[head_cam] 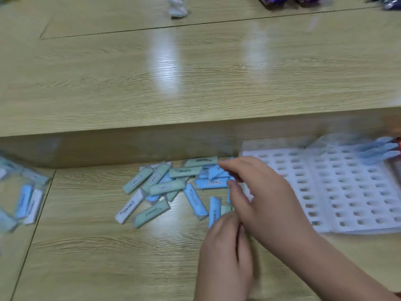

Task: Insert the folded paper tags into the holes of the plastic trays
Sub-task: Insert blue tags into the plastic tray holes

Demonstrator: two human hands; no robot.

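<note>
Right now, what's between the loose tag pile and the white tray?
The right hand, overlapping the tag pile and the left edge of the white tray; head view.

Pale wood-grain raised tabletop [86, 83] spanning 9 to 3 o'clock, streaked near centre with patches of white glare [167, 68]. Beneath it a vertical step face [130, 146], then a lower desk surface [97, 257] toward 6 o'clock, crossed by a dark seam [32, 224] at 8 o'clock. Blurred, possibly crumpled white object [178, 7] at 12 o'clock.

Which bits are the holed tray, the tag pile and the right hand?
holed tray [310, 187]: head view, bare strip between holes.
tag pile [166, 187]: head view, green tag mid-pile.
right hand [267, 192]: head view, its back.
</note>
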